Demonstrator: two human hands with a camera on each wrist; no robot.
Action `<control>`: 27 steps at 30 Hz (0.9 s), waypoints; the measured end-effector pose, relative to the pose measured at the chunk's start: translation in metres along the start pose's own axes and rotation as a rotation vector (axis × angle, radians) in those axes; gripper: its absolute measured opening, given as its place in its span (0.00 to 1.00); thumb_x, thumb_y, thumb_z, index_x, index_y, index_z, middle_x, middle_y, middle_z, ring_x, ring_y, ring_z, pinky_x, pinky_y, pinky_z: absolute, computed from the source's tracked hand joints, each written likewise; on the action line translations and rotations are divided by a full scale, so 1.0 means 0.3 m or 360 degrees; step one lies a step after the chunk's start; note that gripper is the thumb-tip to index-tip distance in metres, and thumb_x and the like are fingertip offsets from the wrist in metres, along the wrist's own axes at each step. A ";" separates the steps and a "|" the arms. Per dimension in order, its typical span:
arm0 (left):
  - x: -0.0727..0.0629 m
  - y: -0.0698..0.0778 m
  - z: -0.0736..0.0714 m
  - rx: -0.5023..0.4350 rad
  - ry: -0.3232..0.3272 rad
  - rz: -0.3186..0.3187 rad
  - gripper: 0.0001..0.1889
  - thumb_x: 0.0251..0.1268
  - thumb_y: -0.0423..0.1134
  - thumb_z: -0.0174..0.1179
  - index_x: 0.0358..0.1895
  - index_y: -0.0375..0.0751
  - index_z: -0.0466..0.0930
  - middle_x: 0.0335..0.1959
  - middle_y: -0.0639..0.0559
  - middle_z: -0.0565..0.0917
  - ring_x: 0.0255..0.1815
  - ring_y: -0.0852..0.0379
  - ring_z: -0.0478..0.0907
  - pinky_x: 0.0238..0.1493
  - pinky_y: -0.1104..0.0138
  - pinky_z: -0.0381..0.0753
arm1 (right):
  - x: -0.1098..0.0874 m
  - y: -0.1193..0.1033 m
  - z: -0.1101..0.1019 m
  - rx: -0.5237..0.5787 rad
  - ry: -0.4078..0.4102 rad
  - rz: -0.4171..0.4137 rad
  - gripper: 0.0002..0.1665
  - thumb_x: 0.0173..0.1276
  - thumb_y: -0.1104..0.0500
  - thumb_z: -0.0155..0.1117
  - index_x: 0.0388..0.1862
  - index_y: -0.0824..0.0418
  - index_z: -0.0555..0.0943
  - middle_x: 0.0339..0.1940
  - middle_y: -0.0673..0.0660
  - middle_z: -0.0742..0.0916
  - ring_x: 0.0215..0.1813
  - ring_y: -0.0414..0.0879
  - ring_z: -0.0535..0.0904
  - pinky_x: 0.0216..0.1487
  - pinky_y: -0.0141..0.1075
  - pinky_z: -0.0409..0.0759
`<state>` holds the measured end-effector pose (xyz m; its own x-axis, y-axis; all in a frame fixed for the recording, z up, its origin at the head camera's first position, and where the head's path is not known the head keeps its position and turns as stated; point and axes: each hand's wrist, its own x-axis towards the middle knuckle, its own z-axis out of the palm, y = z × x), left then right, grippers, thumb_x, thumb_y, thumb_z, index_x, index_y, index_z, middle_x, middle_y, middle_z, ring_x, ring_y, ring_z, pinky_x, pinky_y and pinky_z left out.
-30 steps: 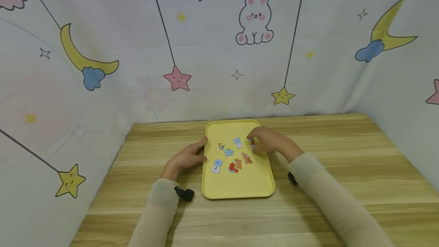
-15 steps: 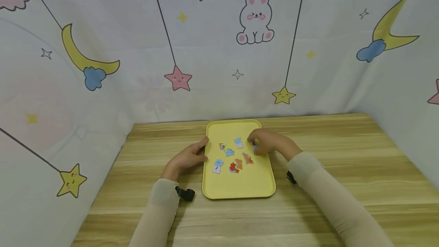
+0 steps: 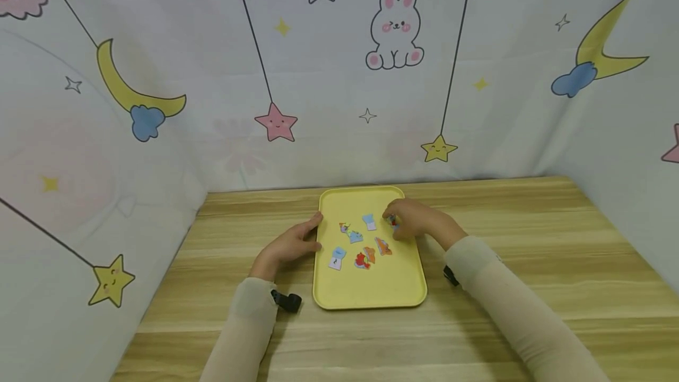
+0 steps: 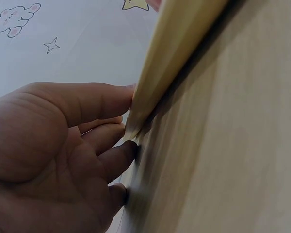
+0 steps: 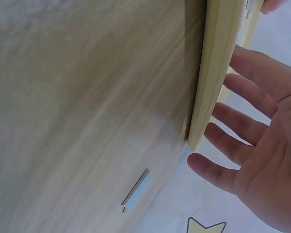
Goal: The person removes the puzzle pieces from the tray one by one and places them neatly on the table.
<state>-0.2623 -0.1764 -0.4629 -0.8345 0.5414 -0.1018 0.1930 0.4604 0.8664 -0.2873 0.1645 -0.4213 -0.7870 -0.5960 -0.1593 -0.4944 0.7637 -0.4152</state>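
Note:
On a yellow tray [image 3: 371, 289] lie several small printed cardboard pieces that look like puzzle pieces. My right hand [image 3: 419, 218] reaches in over the tray's right rim, thumb and fingertips around a multicoloured piece [image 3: 393, 222] that the hand partly covers. The right wrist view shows the right fingers [image 5: 235, 141] spread beside the rim. At the tray's left edge is my left hand [image 3: 286, 246], fingers loosely extended and thumb [image 4: 104, 101] touching the rim. Between the hands are a red piece [image 3: 362, 261], orange pieces [image 3: 383, 246] and blue-and-white pieces [image 3: 336, 258].
The tray sits on a wood-grain table [image 3: 239, 226], close to a white curtain [image 3: 329, 152] with cartoon prints. A small light-blue item [image 5: 137, 191] shows on the table in the right wrist view. Pale sleeves cover both forearms.
Both hands keep nearly the same places at the tray. The right hand's fingertips stay at the multicoloured piece, and the other pieces lie as before. The view shifts very slightly.

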 end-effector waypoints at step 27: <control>-0.004 0.002 0.000 0.0019 0.0014 -0.0032 0.41 0.74 0.26 0.61 0.84 0.27 0.48 0.86 0.37 0.47 0.87 0.42 0.40 0.84 0.48 0.43 | 0.014 0.011 0.001 -0.0030 -0.0008 0.0027 0.33 0.64 0.65 0.76 0.68 0.67 0.80 0.64 0.65 0.83 0.62 0.58 0.80 0.66 0.52 0.78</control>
<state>-0.2612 -0.1767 -0.4621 -0.8430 0.5256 -0.1146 0.1824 0.4797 0.8583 -0.2921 0.1643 -0.4235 -0.7935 -0.5840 -0.1709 -0.4877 0.7784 -0.3954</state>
